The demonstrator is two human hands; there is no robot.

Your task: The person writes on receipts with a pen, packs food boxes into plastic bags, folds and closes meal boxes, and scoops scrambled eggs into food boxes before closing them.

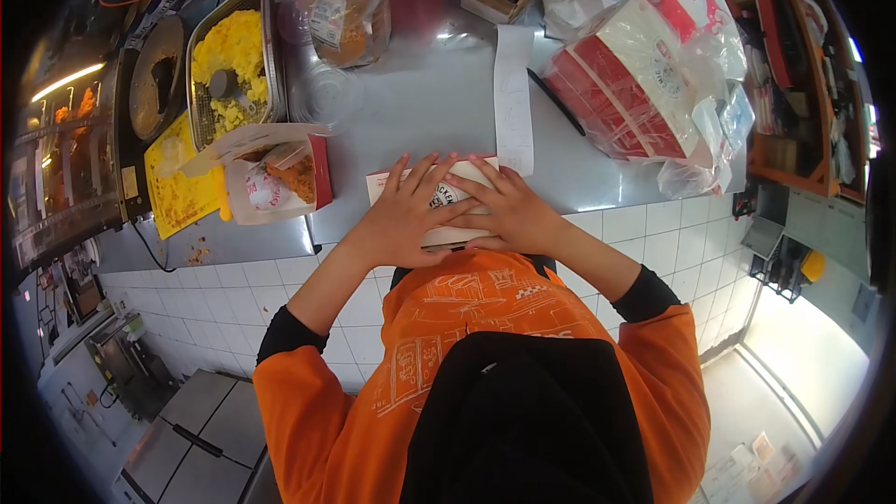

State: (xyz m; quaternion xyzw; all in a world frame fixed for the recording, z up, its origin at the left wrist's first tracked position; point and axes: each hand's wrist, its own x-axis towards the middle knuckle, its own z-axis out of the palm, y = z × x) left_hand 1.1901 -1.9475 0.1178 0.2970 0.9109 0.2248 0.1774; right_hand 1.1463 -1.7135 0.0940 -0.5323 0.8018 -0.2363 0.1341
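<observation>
A white and red printed cardboard box (444, 194) lies at the counter's front edge, close to my body. My left hand (403, 217) rests on its left part with the fingers spread. From the other side my right hand (510, 209) presses on the box top, its fingers stretched out toward the left hand. Between the hands, part of the lettering shows. To the left stands a box with its lid up (257, 189), with a piece of fried food (297, 177) inside. A paper receipt (513, 93) lies just beyond my right hand.
A metal tray of yellow food (273, 56) and a yellow board (175, 189) are at the left. Behind are a plastic bag of brown food (350, 19) and a clear round lid (325, 98). A black pen-like stick (557, 103) lies beside a plastic-wrapped red and white box (621, 75).
</observation>
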